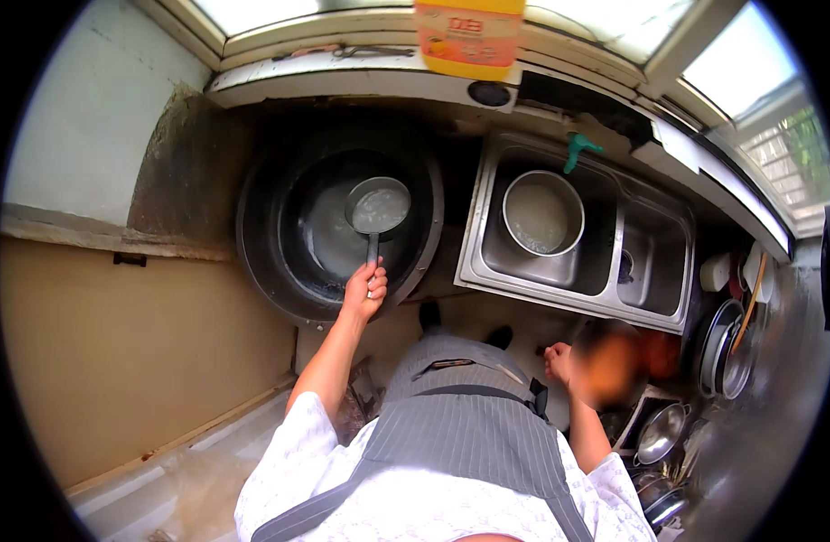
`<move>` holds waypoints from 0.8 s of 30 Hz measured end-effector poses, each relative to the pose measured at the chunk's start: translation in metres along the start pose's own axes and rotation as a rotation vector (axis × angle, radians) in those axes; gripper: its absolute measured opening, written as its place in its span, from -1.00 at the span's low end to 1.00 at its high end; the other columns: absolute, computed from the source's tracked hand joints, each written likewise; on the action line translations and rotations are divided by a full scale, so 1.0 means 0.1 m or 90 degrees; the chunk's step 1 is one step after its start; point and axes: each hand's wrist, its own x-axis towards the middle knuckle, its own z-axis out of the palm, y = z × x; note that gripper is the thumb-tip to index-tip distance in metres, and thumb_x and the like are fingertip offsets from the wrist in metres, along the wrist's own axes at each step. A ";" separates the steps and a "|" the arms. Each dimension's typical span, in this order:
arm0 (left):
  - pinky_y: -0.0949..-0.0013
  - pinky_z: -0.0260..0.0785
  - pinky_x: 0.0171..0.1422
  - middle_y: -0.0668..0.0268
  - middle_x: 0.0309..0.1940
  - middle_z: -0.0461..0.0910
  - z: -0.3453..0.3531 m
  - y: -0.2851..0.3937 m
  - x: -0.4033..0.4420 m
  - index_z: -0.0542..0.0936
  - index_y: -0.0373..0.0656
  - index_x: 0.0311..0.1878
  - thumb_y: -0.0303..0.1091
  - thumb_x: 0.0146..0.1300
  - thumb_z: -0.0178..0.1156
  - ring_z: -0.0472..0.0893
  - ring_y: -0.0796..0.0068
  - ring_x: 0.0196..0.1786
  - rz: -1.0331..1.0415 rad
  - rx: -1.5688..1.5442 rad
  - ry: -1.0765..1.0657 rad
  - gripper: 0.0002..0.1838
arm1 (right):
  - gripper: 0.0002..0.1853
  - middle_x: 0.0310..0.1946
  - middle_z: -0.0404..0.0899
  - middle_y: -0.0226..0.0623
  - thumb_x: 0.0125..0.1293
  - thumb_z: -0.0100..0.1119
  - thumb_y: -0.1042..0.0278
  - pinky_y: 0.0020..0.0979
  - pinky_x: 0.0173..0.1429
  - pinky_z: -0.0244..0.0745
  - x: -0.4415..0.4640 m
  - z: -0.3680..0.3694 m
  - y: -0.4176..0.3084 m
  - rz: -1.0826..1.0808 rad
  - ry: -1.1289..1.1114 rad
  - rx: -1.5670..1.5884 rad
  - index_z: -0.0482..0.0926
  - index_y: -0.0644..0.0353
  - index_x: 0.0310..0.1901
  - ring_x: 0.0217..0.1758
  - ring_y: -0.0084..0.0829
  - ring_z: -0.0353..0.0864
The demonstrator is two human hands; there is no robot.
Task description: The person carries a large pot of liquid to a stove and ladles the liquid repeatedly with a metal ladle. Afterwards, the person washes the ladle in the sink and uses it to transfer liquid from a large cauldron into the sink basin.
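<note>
My left hand (366,287) is closed around the handle of a metal water scoop (379,206). Cloudy liquid shows in the scoop's round bowl, which is over a large black tub (250,221). More whitish liquid lies inside the tub. On the other side of my body, my right hand (559,361) is low in front of the sink with its fingers curled in. Its palm is hidden, so I cannot see whether it holds anything. A round metal pot (582,221) with cloudy liquid stands in the larger basin of the steel sink (605,303).
A green tap (578,152) rises behind the sink. On the ledge stand a yellow jug (469,38) and scissors (370,51). Metal basins (727,348) lean at the right, with a metal bowl (661,434) lower down. A blurred orange patch lies beside my right hand.
</note>
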 end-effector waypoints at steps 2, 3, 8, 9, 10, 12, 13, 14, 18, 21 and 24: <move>0.61 -0.02 -0.69 0.39 -0.49 0.30 0.44 -0.08 -0.28 0.40 -0.19 0.07 -0.36 0.44 -0.08 0.19 0.70 -0.63 0.012 0.041 -0.046 -0.78 | -0.76 -0.70 0.48 -0.24 0.34 0.01 0.38 -0.40 -0.61 0.45 0.02 -0.06 0.14 0.014 0.012 0.028 0.52 0.40 -0.39 -0.71 -0.42 0.51; 0.61 -0.02 -0.69 0.39 -0.49 0.30 0.65 -0.11 -0.39 0.40 -0.19 0.07 -0.36 0.44 -0.08 0.19 0.70 -0.63 0.010 0.056 -0.052 -0.78 | -0.76 -0.70 0.49 -0.24 0.34 0.02 0.38 -0.39 -0.61 0.47 0.08 -0.08 0.26 0.012 0.010 0.042 0.52 0.39 -0.39 -0.71 -0.42 0.52; 0.63 0.01 -0.68 0.38 -0.46 0.33 1.55 -0.39 -0.66 0.39 -0.17 0.07 -0.37 0.44 -0.07 0.21 0.71 -0.62 0.065 0.211 -0.088 -0.79 | -0.75 -0.70 0.51 -0.24 0.34 0.03 0.36 -0.39 -0.60 0.49 0.09 -0.28 0.63 0.012 0.017 0.120 0.51 0.36 -0.43 -0.69 -0.43 0.54; 0.63 0.01 -0.68 0.37 -0.46 0.34 1.69 -0.47 -0.67 0.39 -0.16 0.06 -0.37 0.43 -0.06 0.21 0.71 -0.62 0.080 0.245 -0.083 -0.80 | -0.74 -0.70 0.51 -0.23 0.34 0.04 0.36 -0.38 -0.60 0.49 0.04 -0.33 0.67 0.004 0.028 0.110 0.51 0.36 -0.44 -0.69 -0.43 0.54; 0.63 0.00 -0.68 0.37 -0.46 0.34 1.82 -0.57 -0.66 0.40 -0.14 0.02 -0.39 0.42 -0.04 0.19 0.71 -0.63 0.086 0.272 -0.081 -0.83 | -0.74 -0.69 0.51 -0.23 0.34 0.04 0.35 -0.38 -0.60 0.50 0.01 -0.37 0.73 -0.001 0.040 0.100 0.50 0.35 -0.46 -0.69 -0.44 0.55; 0.63 0.00 -0.68 0.37 -0.46 0.34 1.97 -0.76 -0.60 0.40 -0.16 0.02 -0.39 0.42 -0.04 0.19 0.71 -0.63 0.079 0.325 -0.084 -0.82 | -0.74 -0.69 0.51 -0.23 0.34 0.04 0.36 -0.38 -0.60 0.50 0.00 -0.41 0.94 0.014 0.055 0.139 0.50 0.34 -0.47 -0.68 -0.43 0.55; 0.64 -0.01 -0.68 0.38 -0.46 0.34 2.04 -0.86 -0.55 0.41 -0.17 0.03 -0.39 0.41 -0.04 0.20 0.71 -0.64 0.088 0.359 -0.084 -0.82 | -0.73 -0.69 0.52 -0.22 0.34 0.04 0.36 -0.37 -0.60 0.50 -0.02 -0.45 1.01 0.016 0.064 0.158 0.49 0.34 -0.48 -0.68 -0.43 0.55; 0.63 -0.01 -0.70 0.37 -0.47 0.35 2.08 -0.95 -0.49 0.41 -0.16 -0.05 -0.39 0.40 -0.02 0.20 0.72 -0.65 0.087 0.390 -0.078 -0.87 | -0.74 -0.67 0.52 -0.21 0.34 0.04 0.35 -0.37 -0.59 0.50 -0.07 -0.50 1.08 0.031 0.073 0.157 0.50 0.33 -0.46 -0.66 -0.42 0.56; 0.61 -0.03 -0.73 0.41 -0.55 0.35 2.21 -1.37 -0.30 0.40 -0.16 -0.10 -0.45 0.35 0.01 0.18 0.72 -0.72 0.117 0.547 -0.038 -0.90 | -0.75 -0.65 0.53 -0.20 0.34 0.05 0.34 -0.36 -0.58 0.51 -0.21 -0.63 1.35 0.084 0.101 0.206 0.50 0.35 -0.42 -0.65 -0.42 0.57; 0.58 -0.04 -0.74 0.45 -0.56 0.35 2.15 -1.62 -0.14 0.39 -0.23 0.02 -0.42 0.32 0.07 0.20 0.75 -0.72 0.185 0.714 -0.041 -0.76 | -0.76 -0.65 0.53 -0.20 0.34 0.05 0.34 -0.35 -0.58 0.51 -0.29 -0.67 1.50 0.121 0.121 0.229 0.52 0.37 -0.38 -0.66 -0.42 0.56; 0.36 0.38 -0.38 0.23 -0.40 0.54 1.90 -1.67 0.10 0.32 -0.27 0.20 -0.42 0.26 0.12 0.53 0.40 -0.45 0.462 1.050 -0.088 -0.55 | -0.77 -0.64 0.53 -0.20 0.34 0.05 0.33 -0.34 -0.58 0.51 -0.32 -0.66 1.61 0.130 0.116 0.217 0.54 0.37 -0.33 -0.66 -0.41 0.56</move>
